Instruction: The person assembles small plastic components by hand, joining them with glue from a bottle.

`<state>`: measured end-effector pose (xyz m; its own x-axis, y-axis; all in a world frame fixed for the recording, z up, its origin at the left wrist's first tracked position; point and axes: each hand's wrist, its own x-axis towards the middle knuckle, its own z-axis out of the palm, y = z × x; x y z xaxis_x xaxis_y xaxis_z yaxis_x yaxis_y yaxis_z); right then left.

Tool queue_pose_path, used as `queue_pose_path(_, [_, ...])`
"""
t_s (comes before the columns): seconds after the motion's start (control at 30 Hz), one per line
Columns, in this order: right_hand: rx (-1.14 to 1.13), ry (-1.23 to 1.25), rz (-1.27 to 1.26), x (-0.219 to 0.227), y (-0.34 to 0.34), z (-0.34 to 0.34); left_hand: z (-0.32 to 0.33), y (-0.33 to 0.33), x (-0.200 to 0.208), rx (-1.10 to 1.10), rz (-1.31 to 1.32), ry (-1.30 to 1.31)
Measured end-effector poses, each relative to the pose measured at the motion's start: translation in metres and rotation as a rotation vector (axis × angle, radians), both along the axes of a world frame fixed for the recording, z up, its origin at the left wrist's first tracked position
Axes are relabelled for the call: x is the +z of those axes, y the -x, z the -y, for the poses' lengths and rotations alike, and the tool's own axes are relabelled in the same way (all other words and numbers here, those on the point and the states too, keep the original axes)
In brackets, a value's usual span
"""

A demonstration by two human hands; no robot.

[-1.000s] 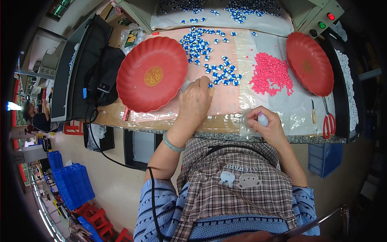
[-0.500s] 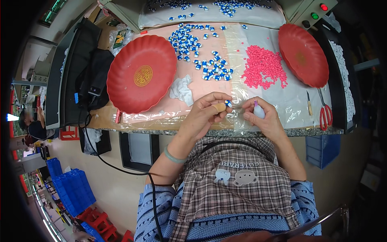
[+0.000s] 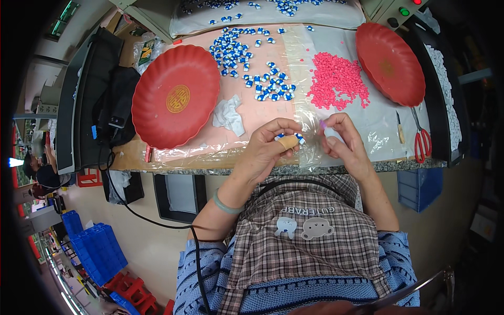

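Note:
Near the front edge of the table, my left hand point(image 3: 266, 149) is closed, pinching a small blue-and-white piece point(image 3: 300, 138) between thumb and fingertips. A tan wrap covers its thumb. More blue and white shows behind that thumb, perhaps a second piece, partly hidden. Just to the right, my right hand point(image 3: 350, 149) is wrapped round a small whitish squeeze bottle point(image 3: 334, 135). Its purple tip tilts up and leftward, a short way from the piece and apart from it. Beyond my hands lie many loose blue-and-white pieces point(image 3: 229, 52) and a heap of tiny pink pieces point(image 3: 336, 79).
A red scalloped tray point(image 3: 157, 115) lies at left, another point(image 3: 375, 52) at far right. A crumpled white tissue point(image 3: 229, 116) sits between the left tray and my hand. Red-handled scissors point(image 3: 422, 144) and a slim pointed tool point(image 3: 400, 130) lie at right. A black cable point(image 3: 152, 219) hangs at left.
My right hand has tipped the bottle, so its purple tip leans further up and left. My left hand still pinches the piece. The whole view has shifted slightly.

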<state>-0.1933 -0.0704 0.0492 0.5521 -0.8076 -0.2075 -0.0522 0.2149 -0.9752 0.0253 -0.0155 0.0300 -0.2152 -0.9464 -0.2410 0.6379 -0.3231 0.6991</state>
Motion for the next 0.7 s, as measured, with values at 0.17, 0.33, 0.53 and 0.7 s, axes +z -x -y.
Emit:
queue_pose_path(0.17, [-0.07,0.221,0.038,0.004,0.001,0.002,-0.002,0.005,0.002,0.014,0.074,-0.017])
queue_pose_path(0.33, [-0.139,0.162,0.069,0.002,0.006,0.002,-0.005,0.004,-0.006,0.002,0.078,0.044])
queue_pose_path(0.53, [-0.321,0.205,0.131,0.008,0.006,-0.002,-0.01,0.008,0.004,0.027,0.186,0.024])
queue_pose_path(0.7, [-0.334,0.408,-0.021,0.018,0.005,-0.009,-0.016,0.016,-0.001,0.145,0.497,0.139])
